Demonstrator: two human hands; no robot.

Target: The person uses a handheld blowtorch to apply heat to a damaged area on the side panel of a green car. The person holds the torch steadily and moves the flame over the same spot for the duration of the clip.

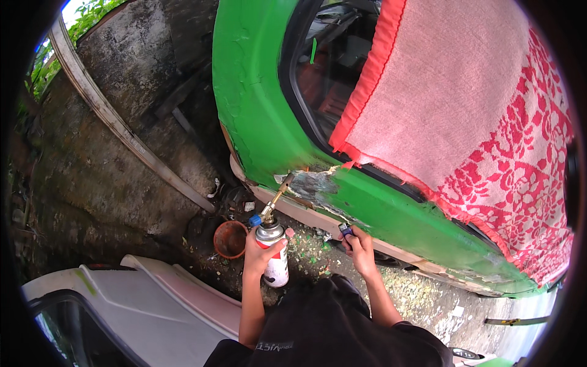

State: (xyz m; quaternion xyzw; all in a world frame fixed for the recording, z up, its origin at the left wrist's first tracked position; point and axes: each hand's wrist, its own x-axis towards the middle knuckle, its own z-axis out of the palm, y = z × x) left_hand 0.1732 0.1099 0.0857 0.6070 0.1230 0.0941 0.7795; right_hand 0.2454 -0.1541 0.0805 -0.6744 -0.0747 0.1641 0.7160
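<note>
My left hand (258, 254) is wrapped round a gas canister (276, 266) with a red and white body. A brass blowtorch head (276, 199) with a blue knob tops the canister, its nozzle tilted up toward a green car body (257, 122). At the nozzle's tip the paint is stripped, leaving a bare grey patch (315, 185) with ragged, peeling edges. No flame can be made out. In my right hand (359, 248) a small dark lighter (346, 230) is pinched between thumb and fingers, apart from the torch and just below the car's lower edge.
A pink and red patterned towel (452, 104) drapes over the car's window and side. Left of the canister stands a brown pot (230, 239). Paint chips litter the ground (312, 257). Another, pale vehicle (159, 300) is at lower left, and a long pole (122, 125) leans along the wall.
</note>
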